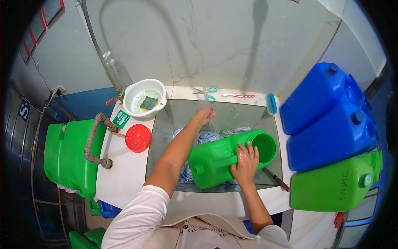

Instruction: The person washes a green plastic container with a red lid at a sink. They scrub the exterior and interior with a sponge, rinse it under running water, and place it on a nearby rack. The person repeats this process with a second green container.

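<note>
A green plastic jug (211, 151) lies tilted on its side over the sink (176, 110), its wide round mouth facing right and its small spout toward me. My right hand (246, 161) grips it by the handle, fingers spread over the side near the mouth. Beyond the jug my left hand (205, 115) is stretched out under a thin stream of water, apart from the jug. It appears to hold nothing, though its fingers are small and partly blurred. Pale blue and white stringy material (207, 137) lies in the sink, partly hidden beneath the jug.
On the left ledge are a white basin (129, 99) with a sponge (149, 103), a red round lid (138, 138) and a pipe (89, 143). Scissors (211, 89), a toothbrush (238, 96) and a blue brush (271, 103) line the back. Blue containers (327, 141) and a green one (327, 186) stand right; a brown-handled tool (283, 184) rests at the sink's corner.
</note>
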Motion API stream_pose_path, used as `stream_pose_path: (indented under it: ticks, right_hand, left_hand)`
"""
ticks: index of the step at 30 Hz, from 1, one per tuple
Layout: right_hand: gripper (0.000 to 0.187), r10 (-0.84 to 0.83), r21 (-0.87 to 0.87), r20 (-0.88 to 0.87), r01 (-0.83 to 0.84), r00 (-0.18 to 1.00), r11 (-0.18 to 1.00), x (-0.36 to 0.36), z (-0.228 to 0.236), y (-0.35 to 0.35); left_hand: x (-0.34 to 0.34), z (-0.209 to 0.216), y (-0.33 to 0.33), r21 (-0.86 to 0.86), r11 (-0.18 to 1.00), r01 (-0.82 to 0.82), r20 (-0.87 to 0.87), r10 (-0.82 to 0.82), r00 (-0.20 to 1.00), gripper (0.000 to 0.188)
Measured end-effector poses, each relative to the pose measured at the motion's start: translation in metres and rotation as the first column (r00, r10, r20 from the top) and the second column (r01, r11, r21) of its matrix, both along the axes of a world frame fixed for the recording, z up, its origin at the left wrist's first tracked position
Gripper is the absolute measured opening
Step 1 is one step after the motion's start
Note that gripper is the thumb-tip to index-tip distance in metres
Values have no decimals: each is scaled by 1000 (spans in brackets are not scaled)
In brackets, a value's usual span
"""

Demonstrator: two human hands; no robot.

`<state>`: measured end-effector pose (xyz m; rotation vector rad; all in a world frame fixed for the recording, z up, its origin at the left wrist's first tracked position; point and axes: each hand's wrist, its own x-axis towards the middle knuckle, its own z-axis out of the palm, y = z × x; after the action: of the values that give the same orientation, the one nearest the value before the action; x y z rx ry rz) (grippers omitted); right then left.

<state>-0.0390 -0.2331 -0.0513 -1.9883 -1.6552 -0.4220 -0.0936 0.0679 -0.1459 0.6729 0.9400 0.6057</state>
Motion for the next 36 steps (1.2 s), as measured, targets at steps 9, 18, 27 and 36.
stream_pose_path:
  ticks: [9, 18, 27, 36]
  right_hand:
    - [32, 29, -2, 39, -29, 999, 1000, 5, 4, 14]
    - [31, -86, 48, 35, 84, 996, 995, 27, 0, 31]
    - [32, -77, 18, 56, 76, 995, 997, 4, 1, 51]
    - [34, -65, 17, 75, 64, 995, 998, 12, -1, 51]
  left_hand:
    - [-41, 6, -10, 121, 613, 781, -538, -621, 570, 15]
    - [-149, 143, -111, 649, 425, 631, -538, -330, 775, 33]
    - [-147, 122, -159, 370, 659, 655, -849, -46, 526, 30]
    - [-162, 123, -172, 882, -172, 439, -421, 129, 898, 26]
